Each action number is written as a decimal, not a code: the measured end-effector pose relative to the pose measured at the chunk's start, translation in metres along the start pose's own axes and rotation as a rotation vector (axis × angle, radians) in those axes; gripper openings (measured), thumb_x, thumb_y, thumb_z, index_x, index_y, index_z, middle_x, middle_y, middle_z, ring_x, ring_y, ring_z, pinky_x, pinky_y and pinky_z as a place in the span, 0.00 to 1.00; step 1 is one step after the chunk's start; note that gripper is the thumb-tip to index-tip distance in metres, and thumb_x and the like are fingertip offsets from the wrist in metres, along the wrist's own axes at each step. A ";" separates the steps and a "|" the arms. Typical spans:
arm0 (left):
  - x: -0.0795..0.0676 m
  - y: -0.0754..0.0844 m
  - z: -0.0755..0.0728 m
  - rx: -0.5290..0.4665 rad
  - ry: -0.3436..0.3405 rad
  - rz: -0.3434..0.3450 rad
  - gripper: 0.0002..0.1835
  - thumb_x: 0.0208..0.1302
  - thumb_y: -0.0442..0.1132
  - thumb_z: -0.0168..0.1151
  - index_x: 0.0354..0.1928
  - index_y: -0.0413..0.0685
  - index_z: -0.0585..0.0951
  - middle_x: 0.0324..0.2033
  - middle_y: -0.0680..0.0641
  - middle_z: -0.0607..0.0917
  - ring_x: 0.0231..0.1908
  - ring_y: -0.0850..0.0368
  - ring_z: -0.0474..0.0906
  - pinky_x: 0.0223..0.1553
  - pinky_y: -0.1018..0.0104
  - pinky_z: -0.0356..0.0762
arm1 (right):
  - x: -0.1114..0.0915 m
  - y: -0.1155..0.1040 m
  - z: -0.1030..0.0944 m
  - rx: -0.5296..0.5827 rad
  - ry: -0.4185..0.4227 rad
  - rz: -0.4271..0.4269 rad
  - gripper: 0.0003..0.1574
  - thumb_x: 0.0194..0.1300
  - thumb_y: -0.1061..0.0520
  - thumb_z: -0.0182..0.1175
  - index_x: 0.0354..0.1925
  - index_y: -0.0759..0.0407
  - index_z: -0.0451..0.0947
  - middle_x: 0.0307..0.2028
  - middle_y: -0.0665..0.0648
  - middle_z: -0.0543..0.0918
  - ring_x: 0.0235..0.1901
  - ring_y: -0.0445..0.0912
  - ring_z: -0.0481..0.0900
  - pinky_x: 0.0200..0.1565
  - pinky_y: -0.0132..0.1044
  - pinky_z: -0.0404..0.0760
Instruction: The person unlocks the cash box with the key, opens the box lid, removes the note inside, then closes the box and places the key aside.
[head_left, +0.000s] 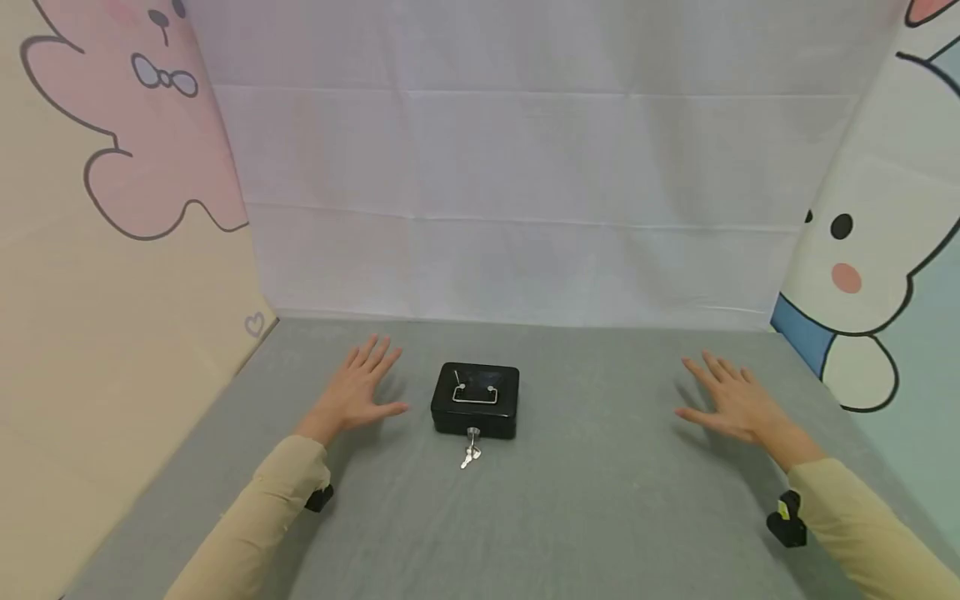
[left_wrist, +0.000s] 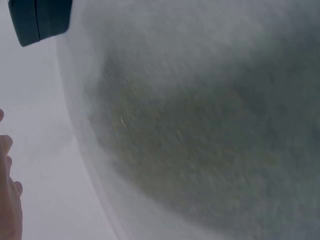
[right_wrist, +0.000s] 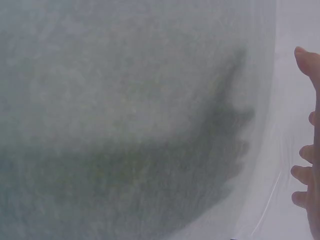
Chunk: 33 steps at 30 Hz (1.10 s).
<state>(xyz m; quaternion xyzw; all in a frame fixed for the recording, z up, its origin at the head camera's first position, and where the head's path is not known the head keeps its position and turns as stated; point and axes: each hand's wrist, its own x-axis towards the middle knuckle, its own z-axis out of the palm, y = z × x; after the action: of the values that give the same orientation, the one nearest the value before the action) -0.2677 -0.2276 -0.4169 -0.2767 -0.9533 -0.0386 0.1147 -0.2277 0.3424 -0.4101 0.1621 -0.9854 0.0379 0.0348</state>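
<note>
A small black metal cash box (head_left: 476, 421) with a wire handle (head_left: 475, 401) on its lid sits on the grey table, lid down. From the lock on its front hang small silver keys (head_left: 470, 456). My left hand (head_left: 354, 396) is just left of the box, apart from it, fingers spread and holding nothing. Far to the right, my right hand (head_left: 731, 404) is likewise spread above the table and holds nothing. In the left wrist view a corner of the box (left_wrist: 50, 20) shows at top left; the right wrist view shows part of my right hand (right_wrist: 312, 170) at its edge.
The grey tabletop (head_left: 570, 500) ends at a white cloth backdrop (head_left: 525, 167). Printed panels stand at the sides: a beige and pink one (head_left: 112, 333) on the left, a white and blue one (head_left: 870, 250) on the right. Black wrist devices (head_left: 787, 521) sit at both cuffs.
</note>
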 end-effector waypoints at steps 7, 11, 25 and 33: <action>0.002 0.013 0.000 -0.077 -0.003 -0.004 0.49 0.51 0.65 0.56 0.69 0.48 0.53 0.68 0.38 0.52 0.65 0.39 0.52 0.58 0.42 0.56 | 0.000 -0.006 0.000 0.014 0.014 -0.017 0.55 0.55 0.31 0.54 0.67 0.63 0.51 0.63 0.77 0.53 0.60 0.71 0.52 0.55 0.67 0.49; 0.003 0.017 0.004 -0.104 0.009 0.009 0.49 0.51 0.66 0.56 0.70 0.50 0.52 0.68 0.39 0.53 0.63 0.38 0.56 0.54 0.41 0.61 | 0.002 -0.010 -0.002 0.031 0.016 -0.018 0.55 0.55 0.31 0.54 0.67 0.63 0.52 0.63 0.76 0.53 0.60 0.71 0.52 0.56 0.66 0.49; 0.008 0.037 0.012 -0.162 0.038 0.068 0.45 0.53 0.62 0.57 0.68 0.46 0.57 0.63 0.40 0.64 0.59 0.41 0.62 0.54 0.44 0.63 | 0.012 -0.025 -0.005 0.093 0.076 -0.073 0.55 0.55 0.35 0.58 0.65 0.69 0.53 0.61 0.75 0.58 0.59 0.68 0.57 0.56 0.63 0.55; 0.006 0.040 0.017 -0.174 0.042 0.092 0.42 0.55 0.59 0.57 0.66 0.44 0.60 0.60 0.39 0.68 0.59 0.43 0.64 0.54 0.46 0.64 | 0.021 -0.047 -0.001 0.147 0.089 -0.098 0.55 0.53 0.35 0.59 0.65 0.67 0.55 0.61 0.72 0.62 0.59 0.66 0.60 0.55 0.61 0.59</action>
<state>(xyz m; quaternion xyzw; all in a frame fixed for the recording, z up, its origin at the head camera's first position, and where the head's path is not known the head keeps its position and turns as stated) -0.2549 -0.1887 -0.4316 -0.3281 -0.9300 -0.1219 0.1120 -0.2325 0.2914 -0.4046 0.2103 -0.9684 0.1157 0.0685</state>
